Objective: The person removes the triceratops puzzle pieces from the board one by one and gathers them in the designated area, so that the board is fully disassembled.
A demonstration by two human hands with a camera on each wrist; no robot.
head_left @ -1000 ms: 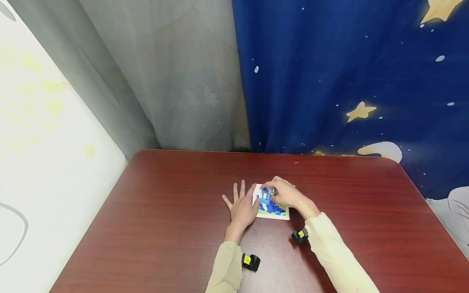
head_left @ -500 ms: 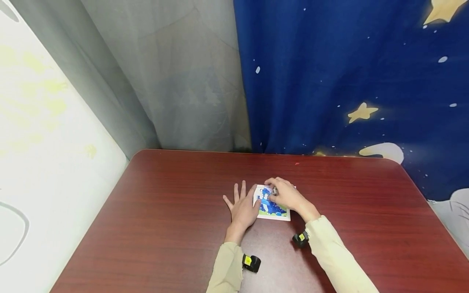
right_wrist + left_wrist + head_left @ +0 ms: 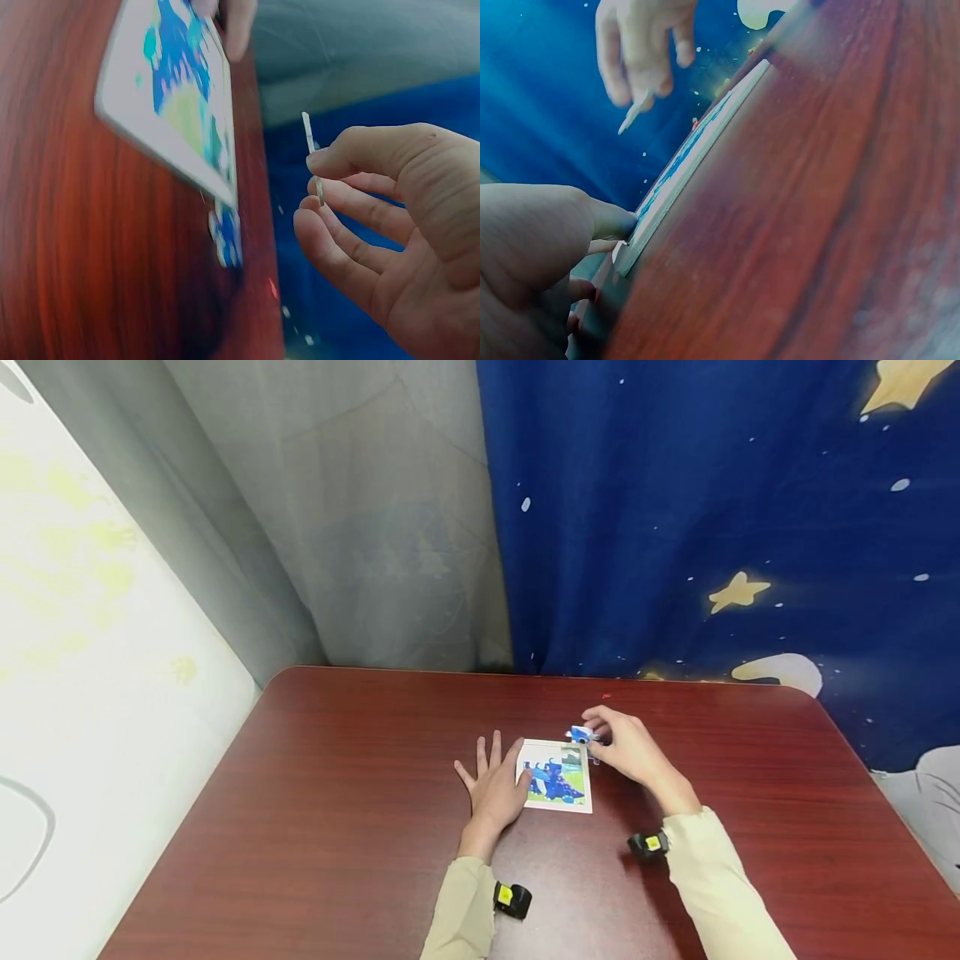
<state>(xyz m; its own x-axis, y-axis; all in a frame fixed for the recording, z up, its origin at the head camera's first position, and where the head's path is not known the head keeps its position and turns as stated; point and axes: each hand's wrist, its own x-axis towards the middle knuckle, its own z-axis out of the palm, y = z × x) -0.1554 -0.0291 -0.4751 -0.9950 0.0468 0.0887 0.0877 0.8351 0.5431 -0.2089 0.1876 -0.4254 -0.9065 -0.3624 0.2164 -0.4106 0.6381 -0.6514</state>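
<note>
A small white-framed jigsaw puzzle [image 3: 558,807] with a blue dinosaur picture lies flat on the table. My left hand [image 3: 497,792] rests at its left edge, fingers spread, the thumb over the picture. Off the puzzle's far right corner, my right hand [image 3: 632,748] pinches a blue-and-white puzzle piece [image 3: 581,734] between thumb and fingers. In the right wrist view this piece [image 3: 308,132] appears edge-on, raised above the table. A second puzzle piece [image 3: 227,236] lies on the table beside the frame's corner. The puzzle's upper area shows a pale gap.
The reddish-brown wooden table [image 3: 337,827] reaches back to a grey curtain [image 3: 390,527] and a blue star-patterned curtain [image 3: 637,527]. A tiny red scrap [image 3: 606,696] lies near the far edge. A white surface [image 3: 90,652] stands on the left.
My right hand has lifted a piece out of the puzzle and carried it right and away, past the frame's far corner. The left hand has stayed in place.
</note>
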